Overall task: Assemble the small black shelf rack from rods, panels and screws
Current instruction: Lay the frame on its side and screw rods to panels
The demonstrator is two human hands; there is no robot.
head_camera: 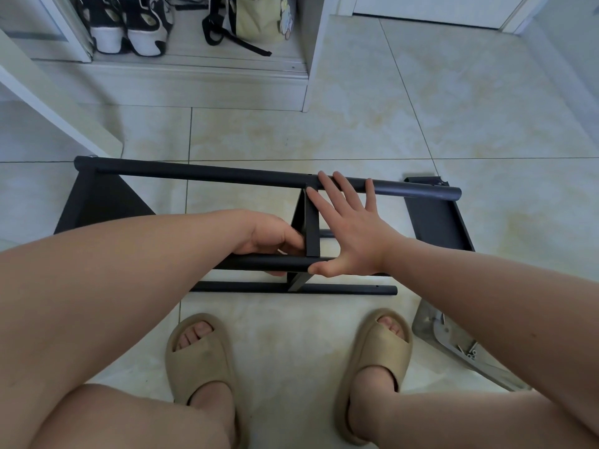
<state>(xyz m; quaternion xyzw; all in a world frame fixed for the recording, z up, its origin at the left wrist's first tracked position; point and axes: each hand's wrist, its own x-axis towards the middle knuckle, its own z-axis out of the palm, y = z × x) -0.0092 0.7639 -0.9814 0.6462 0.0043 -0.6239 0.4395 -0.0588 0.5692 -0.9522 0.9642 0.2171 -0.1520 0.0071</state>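
A partly built black rack lies on its side on the tiled floor. Its far rod (207, 172) runs left to right, and a near rod (259, 262) lies parallel in front of it. A middle panel (311, 228) stands upright between the two rods. My left hand (270, 236) curls around the near rod beside that panel. My right hand (348, 222) lies flat and spread against the panel's right face, fingertips reaching the far rod and thumb on the near rod. A left end panel (100, 202) joins the rods. A loose black panel (436, 218) lies at right. Another rod (340, 289) rests nearest my feet.
A clear plastic bag with small screws (453, 343) lies on the floor at right. My feet in tan slippers (201, 354) are just in front of the rack. A white cabinet (194, 76) with shoes (129, 24) and a bag stands behind. A white furniture leg (58, 102) slants at left.
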